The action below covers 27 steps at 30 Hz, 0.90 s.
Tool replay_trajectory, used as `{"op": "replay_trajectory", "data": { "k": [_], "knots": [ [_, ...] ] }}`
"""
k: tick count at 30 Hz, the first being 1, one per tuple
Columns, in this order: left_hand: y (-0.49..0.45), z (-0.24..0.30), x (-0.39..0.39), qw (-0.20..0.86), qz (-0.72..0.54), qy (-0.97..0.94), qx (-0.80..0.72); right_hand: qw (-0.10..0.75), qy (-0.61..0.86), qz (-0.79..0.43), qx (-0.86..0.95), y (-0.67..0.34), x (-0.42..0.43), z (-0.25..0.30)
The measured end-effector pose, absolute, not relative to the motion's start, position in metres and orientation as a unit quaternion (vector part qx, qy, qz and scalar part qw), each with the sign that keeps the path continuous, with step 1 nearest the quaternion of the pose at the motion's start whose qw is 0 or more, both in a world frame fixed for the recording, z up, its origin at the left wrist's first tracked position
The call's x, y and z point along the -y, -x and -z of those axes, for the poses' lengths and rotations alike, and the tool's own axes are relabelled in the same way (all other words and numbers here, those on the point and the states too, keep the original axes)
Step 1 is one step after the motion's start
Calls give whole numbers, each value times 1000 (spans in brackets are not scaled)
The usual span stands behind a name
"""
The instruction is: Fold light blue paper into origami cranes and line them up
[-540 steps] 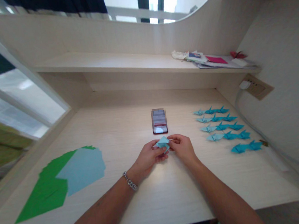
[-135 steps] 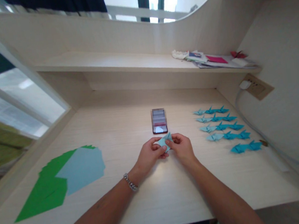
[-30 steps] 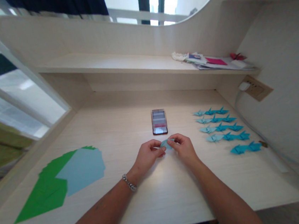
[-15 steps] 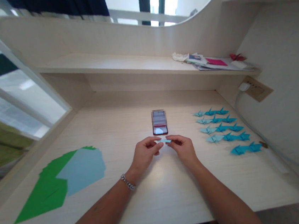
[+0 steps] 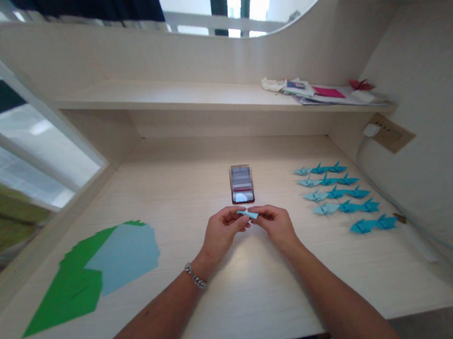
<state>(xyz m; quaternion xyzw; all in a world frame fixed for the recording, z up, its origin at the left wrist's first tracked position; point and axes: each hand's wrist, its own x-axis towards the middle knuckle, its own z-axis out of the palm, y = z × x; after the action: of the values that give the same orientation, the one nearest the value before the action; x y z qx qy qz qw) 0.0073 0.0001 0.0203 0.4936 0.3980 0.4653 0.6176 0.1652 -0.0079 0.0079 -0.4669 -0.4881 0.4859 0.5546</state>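
A small folded piece of light blue origami paper (image 5: 249, 214) is pinched between my two hands above the desk. My left hand (image 5: 225, 229), with a chain bracelet (image 5: 195, 276) at the wrist, grips its left end. The right end is between thumb and fingers of my right hand (image 5: 276, 223). The paper is narrow and slants down to the right; its finer folds are too small to make out. Just beyond my fingers is a phone (image 5: 241, 184) with a blurred screen. Rows of folded blue paper cranes (image 5: 337, 193) sit to the right.
Fanned green paper sheets (image 5: 61, 294) and light blue sheets (image 5: 128, 258) lie on the desk at left. A shelf (image 5: 187, 99) crosses the back, with papers (image 5: 324, 93) on its right end. A cable (image 5: 382, 191) runs from the wall socket (image 5: 390, 132) along the right side.
The folded paper has turned in my fingers and shows more of its surface, now slanting down to the right. Both hands stay in nearly the same place.
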Motion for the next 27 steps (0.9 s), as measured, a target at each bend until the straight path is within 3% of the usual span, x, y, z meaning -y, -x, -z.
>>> {"op": "replay_trajectory", "data": {
  "k": [10, 17, 27],
  "knots": [
    [-5, -18, 1, 666, -460, -448, -380, 567, 456, -379, 572, -164, 13, -10],
    [-10, -18, 1, 620, -501, -462, -390, 533, 454, -274, 659, -168, 16, -17],
    [-10, -20, 1, 610, -522, -459, -381, 528, 415, -275, 689, -169, 23, -26]
  ]
}}
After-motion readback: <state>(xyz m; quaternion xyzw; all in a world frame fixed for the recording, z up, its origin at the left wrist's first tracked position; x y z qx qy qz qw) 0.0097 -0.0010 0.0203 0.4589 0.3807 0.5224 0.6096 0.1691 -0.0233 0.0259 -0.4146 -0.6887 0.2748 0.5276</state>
